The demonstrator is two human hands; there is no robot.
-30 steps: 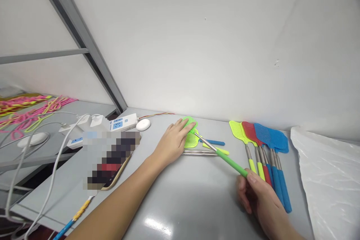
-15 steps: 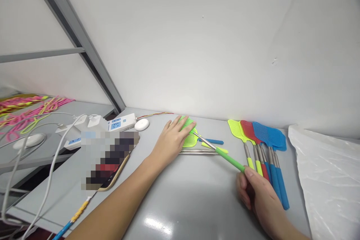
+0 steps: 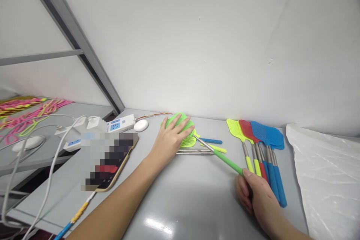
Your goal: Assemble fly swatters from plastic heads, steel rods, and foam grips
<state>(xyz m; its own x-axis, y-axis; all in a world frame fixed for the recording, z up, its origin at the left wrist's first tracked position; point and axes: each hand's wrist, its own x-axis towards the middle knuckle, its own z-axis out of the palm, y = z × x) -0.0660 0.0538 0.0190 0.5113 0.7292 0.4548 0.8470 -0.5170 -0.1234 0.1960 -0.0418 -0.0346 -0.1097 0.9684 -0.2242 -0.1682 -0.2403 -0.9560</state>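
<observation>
My right hand (image 3: 260, 197) is closed round the handle end of a green fly swatter (image 3: 229, 162) with a metal telescopic shaft. My left hand (image 3: 170, 135) lies flat with fingers spread on its green mesh head, pressing it over a yellow-green swatter head (image 3: 189, 141). Just right of these heads, a blue handle (image 3: 211, 141) and a yellow-green handle (image 3: 218, 148) rest on the table. Bare metal rods (image 3: 194, 152) lie in front of the heads, partly behind my left hand and the green shaft.
Several yellow-green, red and blue fly swatters (image 3: 267, 135) lie in a row at right, beside a white plastic sheet (image 3: 323, 180). At left are a phone (image 3: 112, 168), a power strip (image 3: 122, 123), a white round device (image 3: 141, 125) and cables. A wall (image 3: 197, 63) stands behind the table.
My left hand's fingers have spread flatter over the green swatter head, and more of that head now shows. The right hand keeps its hold; the view has shifted slightly.
</observation>
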